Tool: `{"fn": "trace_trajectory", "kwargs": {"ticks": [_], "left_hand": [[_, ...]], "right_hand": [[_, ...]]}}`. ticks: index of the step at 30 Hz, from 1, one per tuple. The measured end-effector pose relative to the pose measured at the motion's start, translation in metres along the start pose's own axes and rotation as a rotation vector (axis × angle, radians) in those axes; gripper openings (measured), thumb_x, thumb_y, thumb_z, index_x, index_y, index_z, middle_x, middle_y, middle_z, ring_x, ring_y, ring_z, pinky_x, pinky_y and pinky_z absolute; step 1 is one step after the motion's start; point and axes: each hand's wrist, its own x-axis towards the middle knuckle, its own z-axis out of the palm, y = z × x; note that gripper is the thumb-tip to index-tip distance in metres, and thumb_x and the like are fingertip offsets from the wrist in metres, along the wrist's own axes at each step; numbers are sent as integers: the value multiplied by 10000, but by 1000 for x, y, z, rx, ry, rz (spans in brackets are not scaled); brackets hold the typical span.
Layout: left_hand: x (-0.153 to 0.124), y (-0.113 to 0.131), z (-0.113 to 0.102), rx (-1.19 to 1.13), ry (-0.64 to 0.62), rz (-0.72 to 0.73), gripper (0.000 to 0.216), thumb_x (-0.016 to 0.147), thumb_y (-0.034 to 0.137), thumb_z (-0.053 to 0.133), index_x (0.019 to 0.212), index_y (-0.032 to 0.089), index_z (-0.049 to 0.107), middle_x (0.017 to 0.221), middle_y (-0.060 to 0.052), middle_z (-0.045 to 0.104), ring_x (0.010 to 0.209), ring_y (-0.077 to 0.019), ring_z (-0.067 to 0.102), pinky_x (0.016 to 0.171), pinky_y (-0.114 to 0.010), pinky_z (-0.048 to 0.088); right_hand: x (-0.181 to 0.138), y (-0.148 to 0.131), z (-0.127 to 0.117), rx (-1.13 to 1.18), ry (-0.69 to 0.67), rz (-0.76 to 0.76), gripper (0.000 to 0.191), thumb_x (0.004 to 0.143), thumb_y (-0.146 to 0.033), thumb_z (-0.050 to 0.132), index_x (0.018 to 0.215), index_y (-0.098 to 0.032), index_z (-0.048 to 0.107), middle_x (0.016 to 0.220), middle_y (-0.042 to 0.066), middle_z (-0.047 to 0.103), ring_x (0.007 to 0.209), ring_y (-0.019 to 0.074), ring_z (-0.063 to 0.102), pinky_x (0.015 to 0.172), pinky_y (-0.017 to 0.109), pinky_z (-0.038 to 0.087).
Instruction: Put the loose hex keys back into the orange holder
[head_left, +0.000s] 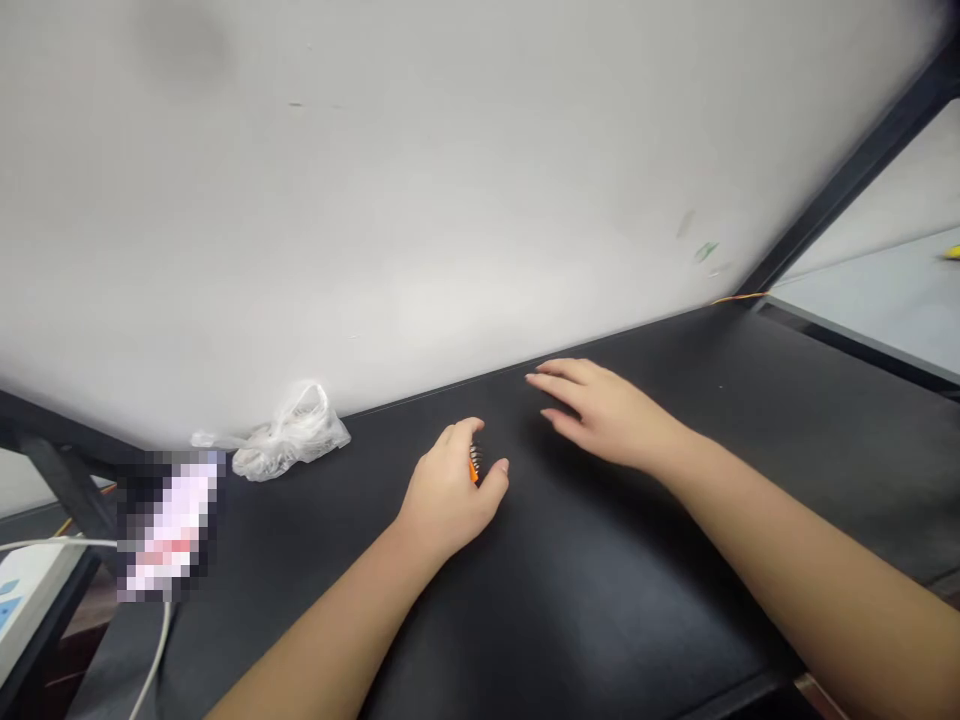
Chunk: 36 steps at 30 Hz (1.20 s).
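Note:
My left hand (448, 490) is low over the black tabletop, its fingers curled round a small orange object (474, 466) with a row of short silver-and-dark ridges or pegs. Most of that object is hidden behind the hand, so its kind cannot be made out. Thumb and index finger stand a little apart at its right side. To the right, my right hand (596, 410) hovers above the table with fingers spread and nothing in them. A dark shadow lies beneath it.
A knotted clear plastic bag (292, 435) lies against the pale wall (465, 200). At the left are a pixelated pinkish item (172, 525), a white cable (156, 655) and a white power strip (37, 590). A dark metal post (847, 190) rises at the right.

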Motion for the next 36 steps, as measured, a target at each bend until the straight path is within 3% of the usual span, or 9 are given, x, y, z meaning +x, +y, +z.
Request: {"fn": "trace_trajectory", "kwargs": {"ticks": [3, 5, 7, 12, 18, 22, 27, 30, 36], "left_hand": [[3, -2, -6, 135, -66, -4, 377, 973, 267, 495, 1345, 220, 540, 1228, -111, 668, 985, -268, 701, 847, -414, 549], [4, -3, -9, 222, -91, -8, 413, 979, 218, 438, 1387, 219, 504, 1247, -114, 638, 976, -253, 691, 832, -393, 538], [6, -7, -9, 330, -105, -36, 453, 970, 198, 428, 1420, 220, 471, 1240, -117, 608, 1011, -258, 665, 814, -379, 526], [9, -21, -2, 496, -70, -54, 460, 972, 227, 465, 1430, 185, 458, 1193, -137, 582, 1077, -292, 590, 869, -413, 497], [8, -15, -5, 446, 75, 64, 451, 932, 238, 557, 1378, 204, 496, 1402, -155, 530, 1335, -369, 452, 1080, -561, 390], [3, 1, -8, 187, -77, 272, 475, 891, 271, 641, 1344, 226, 505, 1344, -110, 585, 1265, -311, 517, 1075, -486, 435], [-3, 6, -6, 106, -119, 238, 484, 865, 270, 679, 1319, 239, 514, 1214, -79, 655, 1137, -302, 588, 1003, -493, 472], [-4, 3, -3, 60, -145, 225, 513, 874, 279, 681, 1349, 235, 492, 1174, -72, 672, 1086, -286, 619, 972, -480, 498], [-4, 1, 1, -87, -137, 166, 500, 874, 294, 713, 1322, 250, 493, 1278, -71, 662, 1177, -283, 637, 992, -461, 529]], "right_hand": [[-6, 46, -5, -74, -124, 276, 656, 900, -452, 653, 1494, -205, 528, 1461, 178, 571, 1299, 412, 564, 1032, 554, 516], [-8, 62, -4, -37, -275, 320, 694, 876, -515, 666, 1480, -198, 544, 1458, 170, 581, 1315, 403, 554, 1048, 509, 505], [-8, 66, -3, -2, -344, 308, 627, 889, -468, 648, 1459, -220, 564, 1432, 141, 608, 1299, 370, 570, 1053, 462, 494], [-3, 41, -4, 54, -340, 305, 594, 856, -235, 611, 1447, -262, 558, 1333, 119, 643, 1192, 327, 608, 977, 418, 503], [0, -7, -4, 351, -362, 129, 664, 764, -137, 638, 1409, -272, 556, 1305, 99, 608, 1225, 299, 559, 990, 402, 504], [3, -37, 0, 572, -325, 16, 691, 755, -94, 640, 1407, -287, 519, 1306, 82, 586, 1197, 274, 567, 1018, 429, 504], [-1, -51, 5, 805, -328, 3, 769, 814, -110, 646, 1505, -347, 408, 1375, 73, 553, 1077, 230, 625, 906, 384, 565], [-2, -52, 10, 918, -293, 9, 708, 844, -163, 678, 1486, -342, 442, 1361, 77, 575, 1057, 222, 636, 899, 378, 572], [-2, -55, 15, 1113, -315, 41, 663, 887, -215, 690, 1488, -324, 435, 1217, 72, 630, 995, 197, 639, 880, 384, 573]]}}
